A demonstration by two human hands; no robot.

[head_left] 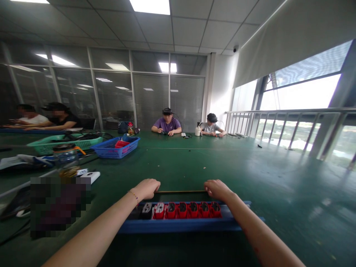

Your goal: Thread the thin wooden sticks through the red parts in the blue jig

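Note:
My left hand (149,188) and my right hand (217,189) are both closed, knuckles up, at the two ends of a thin straight yellowish-brown strip (182,191). Whether it is a stick or a band cannot be made out. It runs level between them, just beyond a long blue tray (178,225). A row of several red blocks with black tops (182,210) stands in that tray. At the row's left end, one block with a silvery top (159,210) and a black one (147,210) sit close together. My forearms pass over the tray's ends.
To the left are a blue basket (114,152) holding something red, a green basket (47,145) with cables, a lidded jar (66,161) and a white device (93,177). Several people sit around the green table (178,163). A white bottle (197,131) stands far back.

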